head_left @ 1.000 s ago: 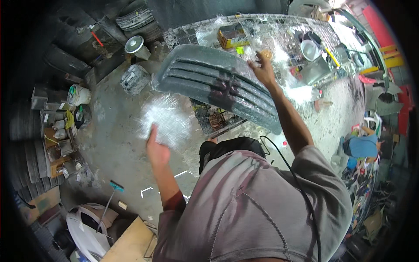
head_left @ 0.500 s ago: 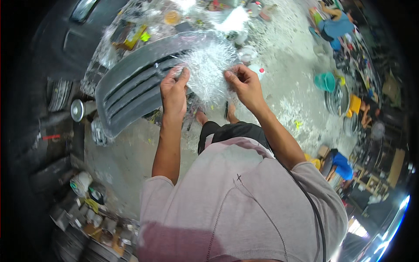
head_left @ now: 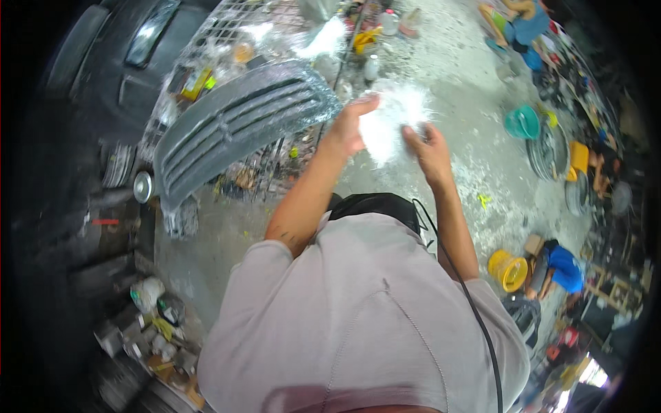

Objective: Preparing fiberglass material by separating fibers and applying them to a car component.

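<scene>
On my far left stands a dark car (head_left: 131, 62), and next to it the grey slatted grille (head_left: 241, 127) lies wrapped in clear film across a wire-mesh rack (head_left: 227, 27) that serves as my tabletop. I judge the wrapping of the grille largely done, since film shows over its whole visible face; whether the ends are sealed I cannot tell.

My left hand (head_left: 348, 127) is raised in front of me, fingers curled onto the edge of a crumpled wad of clear plastic film (head_left: 392, 117). My right hand (head_left: 430, 151) pinches the same wad from the other side, so it hangs in the air between both hands, just right of the grille and off the rack. It looks loose and still wants gathering or spreading.

Below is a rough concrete floor (head_left: 475, 165), splashed white. Further right sit a teal tub (head_left: 523, 122), stacked wheel rims (head_left: 551, 148) and a yellow bucket (head_left: 508, 270), with a crouching person in blue (head_left: 564, 268) beside it.
</scene>
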The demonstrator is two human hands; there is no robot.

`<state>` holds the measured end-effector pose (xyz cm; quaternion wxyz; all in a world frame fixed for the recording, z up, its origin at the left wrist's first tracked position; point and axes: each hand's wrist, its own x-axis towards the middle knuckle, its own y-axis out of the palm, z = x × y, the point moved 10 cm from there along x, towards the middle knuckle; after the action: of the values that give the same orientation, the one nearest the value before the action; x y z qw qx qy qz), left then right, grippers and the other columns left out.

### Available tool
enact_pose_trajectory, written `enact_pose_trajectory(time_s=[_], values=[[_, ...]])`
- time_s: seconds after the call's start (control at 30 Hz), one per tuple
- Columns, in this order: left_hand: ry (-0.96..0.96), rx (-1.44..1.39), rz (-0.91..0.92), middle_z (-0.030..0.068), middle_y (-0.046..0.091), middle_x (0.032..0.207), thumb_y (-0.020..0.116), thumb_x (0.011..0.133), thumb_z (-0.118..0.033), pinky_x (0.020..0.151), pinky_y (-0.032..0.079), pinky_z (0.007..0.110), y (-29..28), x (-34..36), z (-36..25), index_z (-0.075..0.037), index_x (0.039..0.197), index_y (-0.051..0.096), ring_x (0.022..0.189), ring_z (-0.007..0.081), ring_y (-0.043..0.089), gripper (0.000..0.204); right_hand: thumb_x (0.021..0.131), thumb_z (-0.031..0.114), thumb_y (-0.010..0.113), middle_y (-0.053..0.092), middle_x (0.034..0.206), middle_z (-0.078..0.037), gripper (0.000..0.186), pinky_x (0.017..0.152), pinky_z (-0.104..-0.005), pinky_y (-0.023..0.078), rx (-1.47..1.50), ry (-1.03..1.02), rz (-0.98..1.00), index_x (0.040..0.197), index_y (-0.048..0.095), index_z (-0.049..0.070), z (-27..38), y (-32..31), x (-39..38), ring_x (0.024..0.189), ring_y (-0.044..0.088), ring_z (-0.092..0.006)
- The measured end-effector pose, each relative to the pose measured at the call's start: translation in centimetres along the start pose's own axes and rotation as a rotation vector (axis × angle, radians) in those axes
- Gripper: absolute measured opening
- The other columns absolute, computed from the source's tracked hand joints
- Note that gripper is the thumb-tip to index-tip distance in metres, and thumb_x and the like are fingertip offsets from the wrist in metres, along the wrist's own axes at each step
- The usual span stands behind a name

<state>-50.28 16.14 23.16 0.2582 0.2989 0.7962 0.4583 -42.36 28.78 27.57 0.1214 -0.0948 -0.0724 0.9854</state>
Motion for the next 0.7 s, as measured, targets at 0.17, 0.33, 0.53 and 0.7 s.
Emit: enact_pose_trajectory(time_s=[0.17,0.33,0.53,0.7], values=[[0.043,-0.159,-0.22,0.0121,0.066,0.113,0.053,0.1,-0.022,0.1,0.049,0.046,1.4,4.3,8.9,-0.003,0.119,0.059,0.108,0.0275,0.064,0.028,0.098,0.024,0.064,0.061,0.081,0.002,0.025,0.062,-0.0261,0.044,-0.088,-0.034,-0.057,0.11,0.066,0.002,-5.4,-7.3,-1.7,0.07,0.052,-0.0071],[0.179,-0.245,-0.04,0.0131,0.061,0.126,0.058,0.097,-0.045,0.107,0.043,0.046,6.8,3.1,12.2,-0.003,0.134,0.05,0.121,0.0276,0.057,0.057,0.101,0.025,0.061,0.058,0.078,0.002,0.03,0.057,-0.0233,0.038,0.134,0.068,-0.091,0.114,0.062,-0.002,-9.5,-13.4,-3.0,0.066,0.047,-0.0049],[0.031,0.134,-0.226,0.0112,0.059,0.131,0.061,0.096,-0.041,0.109,0.038,0.043,7.6,3.5,17.4,0.0,0.136,0.051,0.124,0.0264,0.054,0.058,0.101,0.028,0.061,0.056,0.073,0.003,0.033,0.054,-0.0262,0.037,0.18,0.104,-0.07,0.109,0.062,-0.004,-11.4,-16.5,-3.4,0.062,0.045,-0.0055],[0.051,0.11,-0.664,0.0151,0.063,0.119,0.056,0.1,-0.029,0.096,0.048,0.048,0.5,7.2,20.4,0.001,0.119,0.058,0.109,0.0279,0.061,0.036,0.1,0.031,0.059,0.059,0.064,-0.01,0.036,0.053,-0.0382,0.04,-0.239,-0.062,-0.104,0.09,0.063,-0.002,-11.8,-16.2,-4.0,0.055,0.051,-0.0214]])
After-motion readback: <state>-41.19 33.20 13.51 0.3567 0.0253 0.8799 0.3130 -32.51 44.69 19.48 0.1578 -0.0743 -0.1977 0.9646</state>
